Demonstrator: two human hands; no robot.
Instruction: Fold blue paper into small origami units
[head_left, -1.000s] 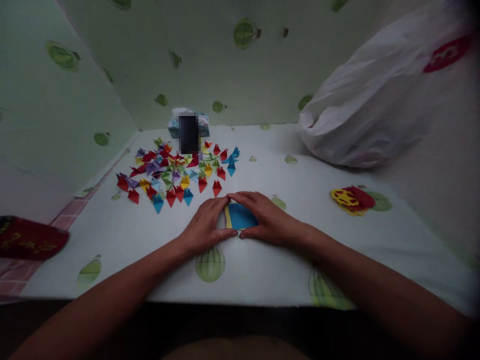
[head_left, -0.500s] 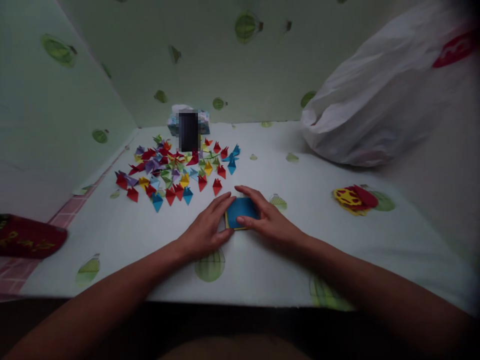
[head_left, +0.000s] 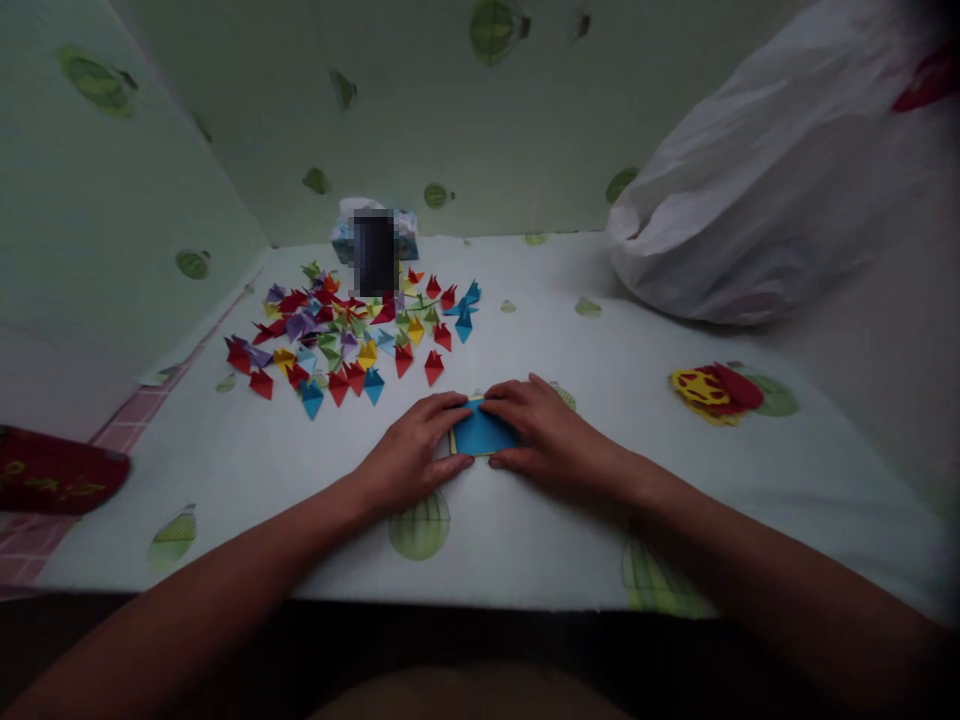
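Note:
A small stack of square coloured paper [head_left: 484,434], blue on top with a yellow edge showing beneath, lies on the table between my hands. My left hand [head_left: 416,440] grips its left side, fingers at the far edge and thumb at the near left corner. On the right side my right hand [head_left: 544,430] holds the stack the same way, with its fingertips at the far edge and thumb at the near edge. Beyond my hands, to the left, spreads a group of small folded paper pieces [head_left: 328,352] in red, blue, yellow, green and purple.
A tissue box [head_left: 409,232] stands at the back with a blurred dark object [head_left: 375,255] before it. The white plastic bag [head_left: 705,240] bulges at the back right. Red and yellow cut-outs [head_left: 712,390] lie to the right, and a dark red item [head_left: 60,470] sits far left.
My right thumb has moved off the top of the blue paper to its near edge, and my right fingers now reach over its far edge. The left hand stays at the left side.

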